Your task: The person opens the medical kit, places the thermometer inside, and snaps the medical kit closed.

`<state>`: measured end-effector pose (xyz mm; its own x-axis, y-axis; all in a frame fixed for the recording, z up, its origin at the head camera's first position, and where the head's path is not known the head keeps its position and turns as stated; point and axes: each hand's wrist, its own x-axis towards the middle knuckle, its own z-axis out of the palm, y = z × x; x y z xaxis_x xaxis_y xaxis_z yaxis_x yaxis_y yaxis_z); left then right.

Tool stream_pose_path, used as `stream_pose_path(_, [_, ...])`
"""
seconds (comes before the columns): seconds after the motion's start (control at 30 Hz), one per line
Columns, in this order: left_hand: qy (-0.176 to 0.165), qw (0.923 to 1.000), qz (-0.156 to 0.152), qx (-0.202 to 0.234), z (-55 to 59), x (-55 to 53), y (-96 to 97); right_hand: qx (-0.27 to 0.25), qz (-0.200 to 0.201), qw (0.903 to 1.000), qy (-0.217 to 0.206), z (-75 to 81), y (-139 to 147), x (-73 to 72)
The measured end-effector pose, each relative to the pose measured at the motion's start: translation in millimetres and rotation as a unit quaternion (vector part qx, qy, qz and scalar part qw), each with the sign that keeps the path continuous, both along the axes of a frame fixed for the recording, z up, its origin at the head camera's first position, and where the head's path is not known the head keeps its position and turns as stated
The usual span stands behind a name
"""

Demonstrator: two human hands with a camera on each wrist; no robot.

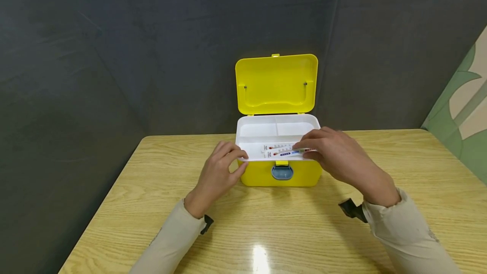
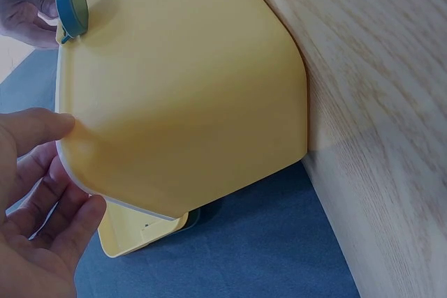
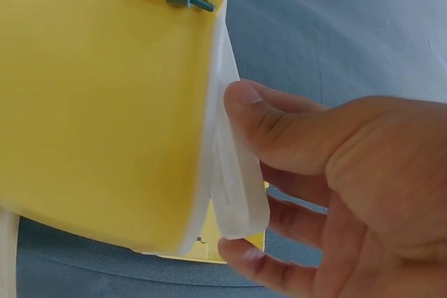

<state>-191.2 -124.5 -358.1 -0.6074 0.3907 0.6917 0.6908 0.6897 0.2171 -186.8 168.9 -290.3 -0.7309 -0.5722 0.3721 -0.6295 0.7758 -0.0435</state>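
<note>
A yellow storage box (image 1: pixel 262 176) stands with its lid (image 1: pixel 276 83) raised and a white divided tray (image 1: pixel 258 130) inside. My left hand (image 1: pixel 220 168) grips the box's front left corner; in the left wrist view its thumb (image 2: pixel 52 127) is at the rim and the other fingers curl by the side edge. My right hand (image 1: pixel 338 153) is over the tray's front right, holding a slim white printed packet (image 1: pixel 287 153) between thumb and fingers. A second printed packet (image 1: pixel 270 147) lies just behind it. In the right wrist view, the held packet's (image 3: pixel 241 200) pale rounded end sticks out past the rim.
A blue-grey latch (image 1: pixel 282 173) hangs on the box's front. The box stands on a wood-grain table (image 1: pixel 171 172), close to its far edge. Dark cloth (image 1: pixel 171 54) hangs behind, with a leaf-patterned panel (image 1: pixel 466 109) at the right.
</note>
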Motion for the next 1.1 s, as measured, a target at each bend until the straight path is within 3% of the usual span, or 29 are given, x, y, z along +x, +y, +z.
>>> stream_pose_path(1.1, [0.003,1.0,0.004,-0.006,1.2,1.1,1.1,0.004,0.039,0.9992,-0.003,-6.2,-2.0,-2.9])
